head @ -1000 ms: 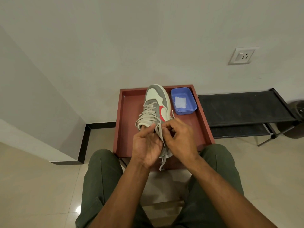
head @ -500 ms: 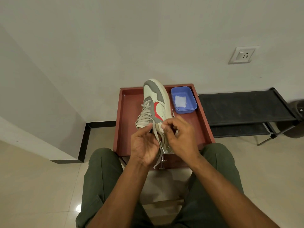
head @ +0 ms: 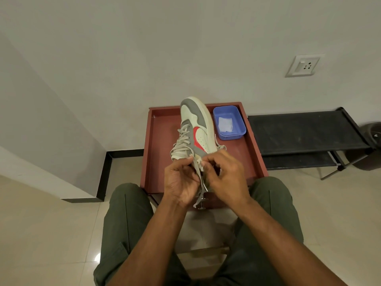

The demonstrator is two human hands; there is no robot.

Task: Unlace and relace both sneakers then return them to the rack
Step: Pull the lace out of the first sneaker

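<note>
A: Hands?
B: Left hand [head: 181, 182] and right hand [head: 226, 176] together, fingers curled, pinching lace [head: 199, 172].
A: Sneaker [head: 195, 131]?
B: Tilted on its side, toe away, over red tray [head: 160, 141].

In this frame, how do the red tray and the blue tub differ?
The red tray is large, shallow and square-cornered; the blue tub is much smaller, with rounded corners. The tray is the base, and the tub sits inside its far right corner. A white sheet lies in the tub; the tray's bare floor shows at left. Both are open-topped and rectangular.
</note>
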